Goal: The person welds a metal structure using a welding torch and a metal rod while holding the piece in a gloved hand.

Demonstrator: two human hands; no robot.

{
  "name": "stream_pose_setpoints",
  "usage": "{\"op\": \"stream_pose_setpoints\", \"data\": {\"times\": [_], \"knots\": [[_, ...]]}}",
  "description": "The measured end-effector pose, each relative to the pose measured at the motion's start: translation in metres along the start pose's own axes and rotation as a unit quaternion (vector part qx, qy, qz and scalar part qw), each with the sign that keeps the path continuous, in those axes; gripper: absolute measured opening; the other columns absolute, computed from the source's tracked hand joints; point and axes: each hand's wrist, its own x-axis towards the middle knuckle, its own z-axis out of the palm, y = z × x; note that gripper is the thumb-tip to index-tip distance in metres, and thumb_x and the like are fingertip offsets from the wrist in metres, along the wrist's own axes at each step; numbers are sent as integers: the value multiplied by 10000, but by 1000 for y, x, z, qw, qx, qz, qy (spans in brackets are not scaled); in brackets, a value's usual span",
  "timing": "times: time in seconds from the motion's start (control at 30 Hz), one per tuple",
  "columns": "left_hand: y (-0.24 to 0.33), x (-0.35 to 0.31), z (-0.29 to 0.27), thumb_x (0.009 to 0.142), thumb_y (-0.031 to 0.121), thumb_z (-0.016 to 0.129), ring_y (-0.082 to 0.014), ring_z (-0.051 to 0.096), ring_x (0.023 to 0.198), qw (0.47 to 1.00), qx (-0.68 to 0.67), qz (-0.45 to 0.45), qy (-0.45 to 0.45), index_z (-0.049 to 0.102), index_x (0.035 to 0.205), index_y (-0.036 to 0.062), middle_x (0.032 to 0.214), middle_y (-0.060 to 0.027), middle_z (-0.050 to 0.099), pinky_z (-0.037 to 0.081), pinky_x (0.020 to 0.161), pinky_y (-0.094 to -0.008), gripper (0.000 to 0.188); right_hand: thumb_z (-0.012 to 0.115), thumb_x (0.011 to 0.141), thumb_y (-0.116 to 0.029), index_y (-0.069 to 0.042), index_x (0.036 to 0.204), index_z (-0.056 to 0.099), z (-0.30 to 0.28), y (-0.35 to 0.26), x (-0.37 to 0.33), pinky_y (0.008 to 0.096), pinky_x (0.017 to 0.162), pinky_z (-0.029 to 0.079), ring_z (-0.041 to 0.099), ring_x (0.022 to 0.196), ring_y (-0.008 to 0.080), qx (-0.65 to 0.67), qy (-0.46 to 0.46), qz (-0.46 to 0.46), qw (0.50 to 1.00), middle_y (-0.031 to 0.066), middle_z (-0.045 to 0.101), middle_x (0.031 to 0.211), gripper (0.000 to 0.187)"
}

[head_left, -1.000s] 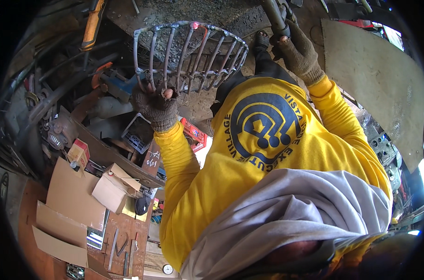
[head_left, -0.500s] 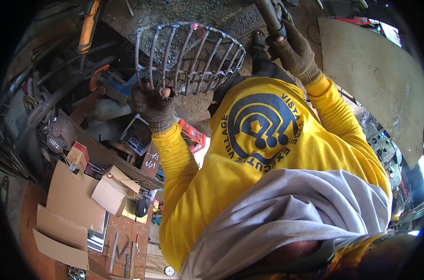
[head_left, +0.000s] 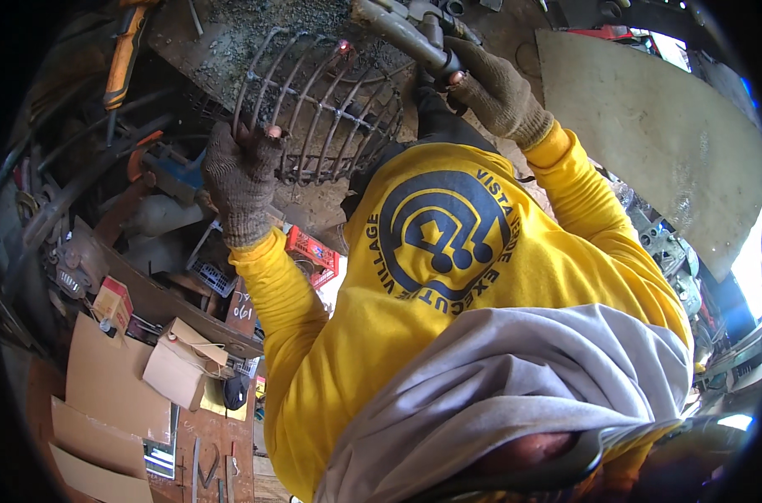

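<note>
– So where's the barred metal cage (head_left: pixel 318 102)? Call it!

– Upper part of the frame, a touch left of centre! Its long rail slopes from upper left down to the right, and the curved bars cross it, leaning up and to the right.

– Which side has the reach?

– The gloved left hand (head_left: pixel 240 178), no question: it's right at the cage's lower left, fingers curled round the bars there, clamped on.

– And the gloved right hand (head_left: pixel 500 96)?

– Upper right of centre, well apart from the left and off the cage, closed round the end of a pipe-like metal tool (head_left: pixel 406 35).

– How does that tool lie?

– Slanting to the upper left, its far end by the top edge, just above the cage's pink-red spot (head_left: pixel 343 48) in this view. Whether they're level in depth, I can't tell.
</note>
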Motion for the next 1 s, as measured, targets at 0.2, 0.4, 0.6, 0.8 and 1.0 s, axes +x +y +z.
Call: {"op": "stream_pose_setpoints", "data": {"times": [0.2,0.4,0.6,0.8,1.0], "knots": [[11,9,-11,851,509,650,-258,561,756,992,102,-20,-76,596,963,12,816,-130,612,433,708,-383,512,561,976,-266,30,1371,433,4,-7,7,288,675,534,665,726,155,-72,0,-16,997,120,665,913,509],[10,12,-12,869,510,631,-270,593,839,994,53,-21,-92,612,1046,18,900,-141,645,440,787,-387,524,614,939,-267,12,1352,463,8,-19,14,336,748,533,688,812,267,-132,18,-37,990,183,666,981,520],[11,14,-12,899,478,603,-285,605,945,993,58,-8,-100,593,1172,16,1048,-164,650,441,868,-376,537,635,920,-279,4,1335,487,10,-22,15,370,837,515,663,957,343,-161,35,-56,985,225,649,1059,524],[14,13,-13,885,348,678,-119,546,957,986,-69,-88,-124,593,1178,15,1068,-72,646,435,862,-306,452,577,943,-314,-12,1287,516,9,-20,17,372,839,510,652,956,328,-145,16,-49,988,196,649,1035,462],[1,13,-7,910,323,644,-176,575,945,993,-40,15,-105,588,1156,-6,1047,-95,645,432,866,-316,414,634,915,-242,23,1328,489,8,-25,13,354,839,510,667,969,288,-140,17,-3,990,210,645,1057,512]]}}
